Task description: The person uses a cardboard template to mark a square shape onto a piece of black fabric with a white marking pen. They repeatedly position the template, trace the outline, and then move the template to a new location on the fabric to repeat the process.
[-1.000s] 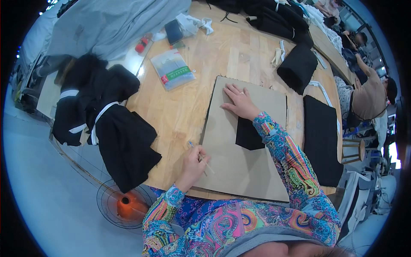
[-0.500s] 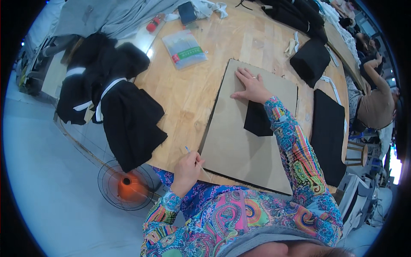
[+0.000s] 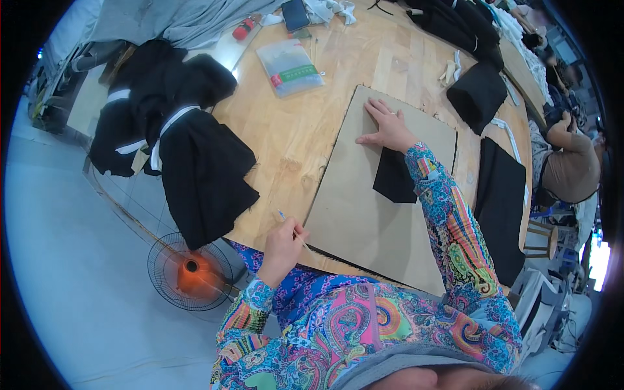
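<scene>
A large grey-brown cardboard pattern (image 3: 354,214) lies on the wooden table with black fabric showing along its edges. My right hand (image 3: 391,128) rests on its upper part, fingers spread and palm down. Beneath that wrist is a black, pocket-shaped area (image 3: 393,179), partly hidden by my sleeve; whether it is a cloth piece or a cut-out I cannot tell. At the pattern's lower left corner, my left hand (image 3: 283,248) is closed around a slim, pale pen (image 3: 303,242) with a blue end sticking out above the fingers.
Black garments with white bands (image 3: 198,169) hang over the table's left edge, above an orange fan (image 3: 197,276). A clear plastic packet (image 3: 289,67), a phone (image 3: 296,15) and a red object (image 3: 244,28) lie farther back. Black fabric (image 3: 500,208) lies at right; another person (image 3: 571,166) sits beyond.
The view has shifted slightly, moving the table a little up and right in the picture. My left hand has moved slightly away from me with the pen. My right hand stays flat on the cardboard.
</scene>
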{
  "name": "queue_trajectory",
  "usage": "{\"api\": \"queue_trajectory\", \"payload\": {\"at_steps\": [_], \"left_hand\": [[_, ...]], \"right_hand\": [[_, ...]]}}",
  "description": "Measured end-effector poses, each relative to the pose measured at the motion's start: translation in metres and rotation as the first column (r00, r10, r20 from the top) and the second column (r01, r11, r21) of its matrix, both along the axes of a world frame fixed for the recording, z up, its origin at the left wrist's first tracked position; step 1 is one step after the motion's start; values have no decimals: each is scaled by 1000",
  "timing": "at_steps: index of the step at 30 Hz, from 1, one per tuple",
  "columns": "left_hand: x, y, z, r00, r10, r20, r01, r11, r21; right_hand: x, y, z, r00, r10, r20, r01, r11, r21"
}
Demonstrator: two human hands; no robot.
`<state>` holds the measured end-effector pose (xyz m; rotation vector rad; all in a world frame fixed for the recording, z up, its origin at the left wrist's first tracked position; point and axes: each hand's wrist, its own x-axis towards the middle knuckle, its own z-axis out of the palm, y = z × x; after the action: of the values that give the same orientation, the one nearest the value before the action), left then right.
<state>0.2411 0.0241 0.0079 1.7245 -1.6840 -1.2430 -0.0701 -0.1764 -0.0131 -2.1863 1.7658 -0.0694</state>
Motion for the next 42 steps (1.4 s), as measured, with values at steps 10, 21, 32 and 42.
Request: {"api": "queue_trajectory", "payload": {"at_steps": [10, 21, 32, 42], "left_hand": [[0, 1, 1, 999, 13, 30, -12, 1000, -16], [2, 1, -1, 1000, 7, 18, -7, 1000, -5], [5, 4, -7, 1000, 24, -3, -25, 1000, -11], [6, 3, -7, 999, 40, -18, -39, 999, 14]], "right_hand": [[0, 1, 0, 1000, -5, 11, 5, 1000, -1], [-2, 1, 0, 1000, -5, 7, 5, 1000, 5], [-3, 1, -7, 999, -4, 39, 4, 1000, -10], [2, 3, 1, 998, -16, 56, 16, 1000, 10]]}}
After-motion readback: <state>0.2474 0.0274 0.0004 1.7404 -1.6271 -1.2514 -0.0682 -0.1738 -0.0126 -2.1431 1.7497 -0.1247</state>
